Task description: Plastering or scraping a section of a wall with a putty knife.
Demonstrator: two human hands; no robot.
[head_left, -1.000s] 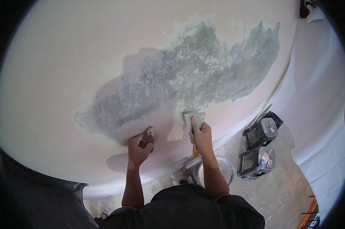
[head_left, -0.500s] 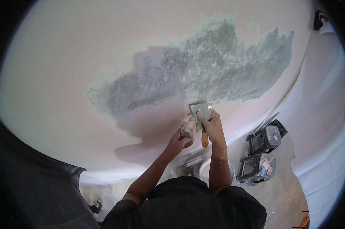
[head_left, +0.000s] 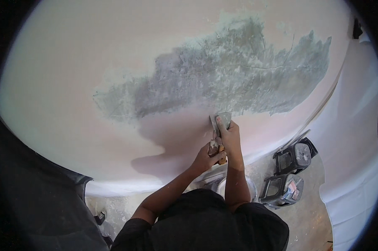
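Observation:
In my right hand (head_left: pixel 230 134) is a putty knife with a wide grey metal blade (head_left: pixel 222 120) and a yellow handle (head_left: pixel 223 160). The thumb lies along the blade, which points up toward the wall. My left hand (head_left: pixel 208 158) is closed at the handle, just below the right hand, its thumb crossing the yellow part. Pale compound smears its curled fingers; whether a lump is also in them I cannot tell. Beyond the blade, a large grey patch of rough plaster (head_left: pixel 247 69) spreads across the pale pink wall (head_left: pixel 80 54), its outline ragged.
Two dusty black stools (head_left: pixel 295 157) stand at the lower right, the nearer stool (head_left: pixel 276 190) bearing a small packet (head_left: pixel 292 189). A white bucket (head_left: pixel 251 188) is partly hidden by my right forearm. White sheeting (head_left: pixel 356 125) hangs at right, dark cloth (head_left: pixel 34 192) at left.
My left hand has moved right and now meets the putty knife's handle. The blade has tilted a little in my right hand. The view has shifted slightly.

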